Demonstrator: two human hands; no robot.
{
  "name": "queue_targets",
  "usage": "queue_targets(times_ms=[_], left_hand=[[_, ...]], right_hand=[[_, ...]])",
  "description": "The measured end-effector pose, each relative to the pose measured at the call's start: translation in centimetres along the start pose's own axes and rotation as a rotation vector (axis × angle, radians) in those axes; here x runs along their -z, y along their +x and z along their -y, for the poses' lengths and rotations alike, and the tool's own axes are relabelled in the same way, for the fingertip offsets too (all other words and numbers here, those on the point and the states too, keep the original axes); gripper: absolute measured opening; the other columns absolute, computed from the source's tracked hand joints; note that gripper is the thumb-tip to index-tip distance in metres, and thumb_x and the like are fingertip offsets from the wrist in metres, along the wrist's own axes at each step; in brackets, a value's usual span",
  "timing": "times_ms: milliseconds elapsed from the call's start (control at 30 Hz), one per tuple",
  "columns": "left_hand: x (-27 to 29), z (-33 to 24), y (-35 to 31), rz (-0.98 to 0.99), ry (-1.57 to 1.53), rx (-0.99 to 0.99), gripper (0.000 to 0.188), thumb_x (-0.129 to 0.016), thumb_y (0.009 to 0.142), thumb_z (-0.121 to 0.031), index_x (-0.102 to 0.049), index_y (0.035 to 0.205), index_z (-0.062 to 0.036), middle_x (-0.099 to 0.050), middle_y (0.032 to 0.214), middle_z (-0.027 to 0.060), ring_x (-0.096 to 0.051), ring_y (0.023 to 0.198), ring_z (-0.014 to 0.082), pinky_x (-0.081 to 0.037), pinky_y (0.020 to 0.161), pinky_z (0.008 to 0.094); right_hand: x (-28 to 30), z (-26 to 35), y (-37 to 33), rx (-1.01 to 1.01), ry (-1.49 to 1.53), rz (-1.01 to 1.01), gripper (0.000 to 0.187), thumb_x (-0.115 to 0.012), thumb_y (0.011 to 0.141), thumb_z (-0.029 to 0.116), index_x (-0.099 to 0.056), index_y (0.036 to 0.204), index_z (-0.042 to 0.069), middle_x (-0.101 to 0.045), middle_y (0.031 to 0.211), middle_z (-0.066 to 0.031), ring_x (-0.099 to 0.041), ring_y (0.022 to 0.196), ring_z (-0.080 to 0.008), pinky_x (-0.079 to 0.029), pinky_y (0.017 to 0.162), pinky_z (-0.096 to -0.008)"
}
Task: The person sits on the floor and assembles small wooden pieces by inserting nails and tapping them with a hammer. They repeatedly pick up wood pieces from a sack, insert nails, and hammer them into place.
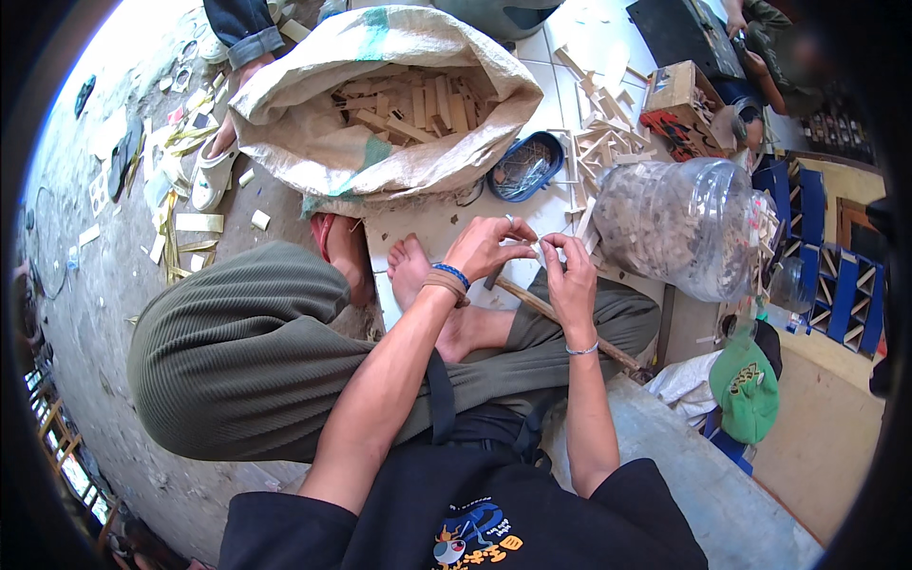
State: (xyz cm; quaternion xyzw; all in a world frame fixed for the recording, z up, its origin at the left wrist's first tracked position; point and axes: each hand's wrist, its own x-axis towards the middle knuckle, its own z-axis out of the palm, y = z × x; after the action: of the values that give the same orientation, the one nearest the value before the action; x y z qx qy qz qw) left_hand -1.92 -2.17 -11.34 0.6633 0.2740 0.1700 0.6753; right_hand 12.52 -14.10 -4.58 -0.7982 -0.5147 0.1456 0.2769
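Observation:
In front of my lap, my left hand [483, 251] and my right hand [570, 282] meet with fingertips pinched together. Something small and pale shows between them, too small to name. Below the hands a hammer [541, 305] lies across my folded leg, its wooden handle slanting down to the right. Just beyond the hands stands a blue oval tub [555, 174] with thin nail-like pieces inside. Narrow wooden pieces [600, 133], some joined at angles, are heaped on the pale tiles to the right of the tub.
A large woven sack [285, 152] of wood offcuts [418, 104] stands open ahead. To the right are a clear plastic jar [676, 214] full of small pieces, a wooden box [679, 90] and a green cap [746, 388]. Other people's legs and a white clog [211, 178] are nearby.

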Motion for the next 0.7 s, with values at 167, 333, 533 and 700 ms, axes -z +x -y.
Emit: queue_targets(times_ms=[167,333,533,700], left_hand=[[-0.03,0.04,0.03,-0.002,0.001,0.007,0.033,-0.084,0.091,-0.029,-0.078,0.114,-0.0053,-0.081,0.107,0.0127,-0.078,0.103,0.0258,-0.061,0.093,0.0372],[0.00,-0.07,0.05,0.007,-0.023,0.019,0.032,-0.084,0.091,-0.028,-0.078,0.113,-0.0050,-0.081,0.107,0.0126,-0.078,0.103,0.0262,-0.061,0.093,0.0374],[-0.01,-0.13,0.00,0.000,-0.016,0.009,0.031,-0.084,0.091,-0.027,-0.078,0.113,-0.0050,-0.081,0.107,0.0125,-0.078,0.102,0.0257,-0.061,0.093,0.0379],[-0.05,-0.02,0.08,-0.001,-0.023,0.002,0.031,-0.084,0.091,-0.026,-0.078,0.113,-0.0049,-0.081,0.107,0.0125,-0.078,0.101,0.0254,-0.061,0.093,0.0384]], right_hand=[[-0.18,0.03,-0.28,0.022,-0.038,0.016,0.015,-0.067,0.102,0.015,-0.070,0.107,0.001,-0.070,0.101,-0.0146,-0.068,0.092,-0.0346,-0.052,0.081,-0.0431],[-0.16,0.15,-0.27,0.044,-0.096,0.032,0.014,-0.066,0.102,0.015,-0.069,0.107,0.002,-0.070,0.100,-0.0148,-0.067,0.094,-0.0360,-0.051,0.083,-0.0450],[0.08,0.21,-0.28,0.041,-0.099,0.050,0.014,-0.066,0.102,0.016,-0.068,0.107,0.003,-0.070,0.100,-0.0149,-0.067,0.094,-0.0369,-0.050,0.083,-0.0457],[-0.04,0.07,-0.30,0.079,-0.127,0.044,0.013,-0.065,0.103,0.016,-0.068,0.107,0.004,-0.070,0.100,-0.0141,-0.066,0.093,-0.0370,-0.050,0.083,-0.0466]])
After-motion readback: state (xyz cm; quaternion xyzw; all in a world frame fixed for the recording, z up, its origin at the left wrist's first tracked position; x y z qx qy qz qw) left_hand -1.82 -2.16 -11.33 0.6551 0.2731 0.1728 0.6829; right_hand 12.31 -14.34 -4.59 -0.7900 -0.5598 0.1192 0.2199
